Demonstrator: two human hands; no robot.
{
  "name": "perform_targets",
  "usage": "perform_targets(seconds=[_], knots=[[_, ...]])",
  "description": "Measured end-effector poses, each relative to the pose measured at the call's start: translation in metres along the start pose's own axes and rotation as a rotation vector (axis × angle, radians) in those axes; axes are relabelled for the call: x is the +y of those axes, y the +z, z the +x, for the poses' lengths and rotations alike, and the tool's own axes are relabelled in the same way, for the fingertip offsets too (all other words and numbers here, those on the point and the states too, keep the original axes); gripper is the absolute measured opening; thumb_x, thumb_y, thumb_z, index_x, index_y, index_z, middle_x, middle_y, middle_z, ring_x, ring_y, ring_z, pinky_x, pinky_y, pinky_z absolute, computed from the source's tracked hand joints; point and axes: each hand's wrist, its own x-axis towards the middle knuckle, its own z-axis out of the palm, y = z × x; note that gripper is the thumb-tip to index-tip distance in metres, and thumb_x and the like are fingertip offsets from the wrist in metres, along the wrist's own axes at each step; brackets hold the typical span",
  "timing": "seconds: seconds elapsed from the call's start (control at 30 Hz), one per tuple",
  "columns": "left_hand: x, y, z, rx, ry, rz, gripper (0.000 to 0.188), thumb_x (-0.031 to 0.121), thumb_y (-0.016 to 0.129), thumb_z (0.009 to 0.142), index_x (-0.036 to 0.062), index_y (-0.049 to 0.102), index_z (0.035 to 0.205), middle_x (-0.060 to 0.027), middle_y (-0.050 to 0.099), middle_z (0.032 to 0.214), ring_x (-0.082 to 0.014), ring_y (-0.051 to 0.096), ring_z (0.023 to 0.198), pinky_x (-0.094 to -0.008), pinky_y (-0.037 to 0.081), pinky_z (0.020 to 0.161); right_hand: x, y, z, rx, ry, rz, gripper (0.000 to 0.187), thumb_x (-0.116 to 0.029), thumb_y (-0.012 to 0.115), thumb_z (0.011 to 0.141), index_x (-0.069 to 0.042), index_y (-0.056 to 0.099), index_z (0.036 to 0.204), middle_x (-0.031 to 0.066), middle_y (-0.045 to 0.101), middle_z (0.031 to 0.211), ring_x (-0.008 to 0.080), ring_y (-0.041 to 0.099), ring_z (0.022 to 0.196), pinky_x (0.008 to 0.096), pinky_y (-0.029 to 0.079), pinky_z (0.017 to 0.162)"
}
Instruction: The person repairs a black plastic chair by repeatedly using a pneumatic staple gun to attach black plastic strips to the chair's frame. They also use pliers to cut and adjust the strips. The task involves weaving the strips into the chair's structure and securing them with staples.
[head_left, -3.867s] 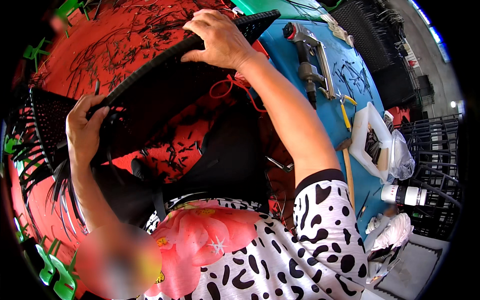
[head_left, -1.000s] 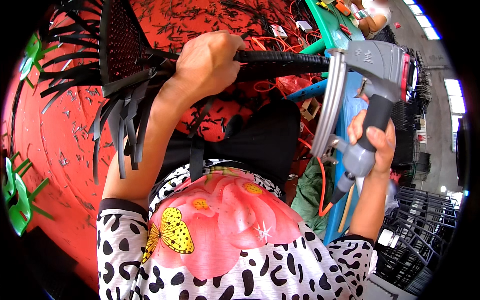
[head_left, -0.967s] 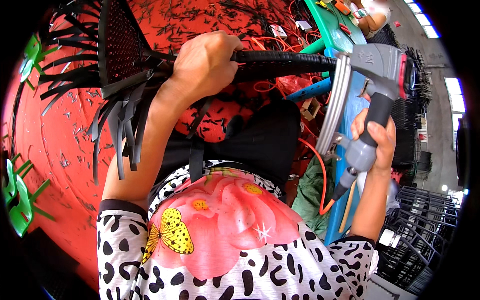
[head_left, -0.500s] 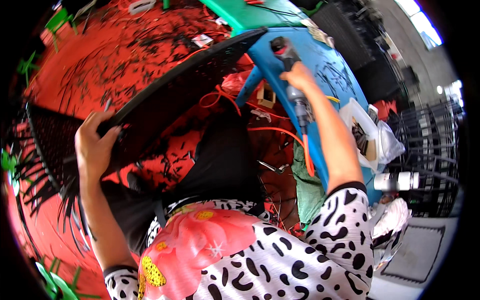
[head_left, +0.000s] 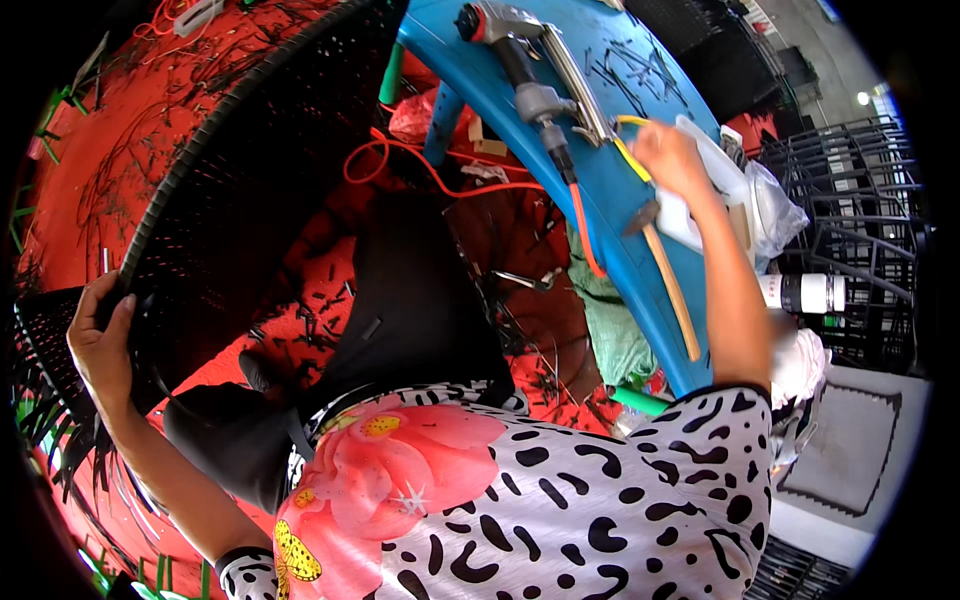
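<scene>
My left hand [head_left: 100,345] is closed on the rim of a black woven panel [head_left: 225,190], thumb on one side and fingers on the other. The panel slants up across my lap, with loose black strips hanging at its left end. Above the blue table [head_left: 590,215], my right hand [head_left: 668,158] is at the yellow handles [head_left: 632,160] of a hand tool. Its fingers look curled, but blur hides whether they grip it. An air staple gun [head_left: 522,72] with an orange hose lies left of that hand. Below it rests a wooden-handled hammer [head_left: 672,295].
Thin black strips [head_left: 635,75] are scattered on the table's far part. A white bin [head_left: 715,165] and a clear plastic bag [head_left: 778,215] stand at the right. The orange hose [head_left: 450,190] loops over the red floor [head_left: 85,215], which is littered with black offcuts.
My right hand has let go of the air staple gun, leaving it on the table, and moved toward the yellow handles. The panel and my left hand have shifted left and down in view.
</scene>
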Motion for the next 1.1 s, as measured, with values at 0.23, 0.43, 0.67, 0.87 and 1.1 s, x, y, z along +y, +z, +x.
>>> perform_targets(seconds=[0.23, 0.43, 0.67, 0.87, 1.1], knots=[[0.030, 0.002, 0.001, 0.059, 0.122, 0.360, 0.034, 0.014, 0.066, 0.077, -0.0016, 0.064, 0.107, -0.0110, 0.067, 0.089, -0.0151, 0.061, 0.081, -0.0268, 0.046, 0.079, -0.017, 0.035, -0.145, 0.077, 0.050, -0.293, 0.043, -0.021, 0.066, 0.082, -0.003, 0.052, 0.119, 0.0220, 0.061, 0.104, 0.0390, 0.059, 0.098, 0.0478, 0.047, 0.083], [0.035, 0.023, 0.003, 0.108, 0.290, 0.307, 0.033, 0.013, 0.070, 0.070, 0.0043, 0.067, 0.102, -0.0147, 0.067, 0.092, -0.0303, 0.064, 0.085, -0.0347, 0.050, 0.077, 0.099, 0.105, -0.178, 0.328, -0.046, -0.175, 0.050, -0.001, 0.058, 0.084, 0.002, 0.042, 0.131, 0.0259, 0.060, 0.104, 0.0442, 0.058, 0.092, 0.0479, 0.046, 0.082], [0.036, 0.042, -0.015, 0.193, 0.252, 0.307, 0.034, 0.005, 0.067, 0.067, 0.0019, 0.065, 0.100, -0.0127, 0.065, 0.094, -0.0322, 0.063, 0.088, -0.0365, 0.049, 0.078, -0.001, 0.052, -0.160, 0.328, 0.192, 0.752, 0.046, -0.011, 0.047, 0.096, -0.011, 0.036, 0.140, 0.0041, 0.054, 0.087, 0.0067, 0.050, 0.064, 0.0201, 0.044, 0.049], [0.035, 0.048, -0.018, 0.222, 0.304, 0.317, 0.036, 0.006, 0.067, 0.067, 0.0031, 0.065, 0.103, -0.0132, 0.063, 0.093, -0.0322, 0.062, 0.085, -0.0380, 0.049, 0.076, -0.220, 0.020, -0.137, -0.041, -0.422, 1.038, 0.055, -0.011, 0.050, 0.094, -0.005, 0.028, 0.145, 0.0072, 0.058, 0.089, 0.0059, 0.051, 0.063, 0.0173, 0.043, 0.048], [0.044, 0.048, -0.024, 0.203, 0.217, 0.363, 0.037, 0.007, 0.067, 0.066, 0.0034, 0.063, 0.103, -0.0143, 0.062, 0.089, -0.0359, 0.061, 0.085, -0.0430, 0.048, 0.077, -0.359, 0.010, -0.108, 0.189, -1.118, 0.759, 0.043, 0.000, 0.048, 0.094, -0.001, 0.044, 0.136, 0.0083, 0.062, 0.101, 0.0065, 0.052, 0.066, 0.0196, 0.044, 0.056]])
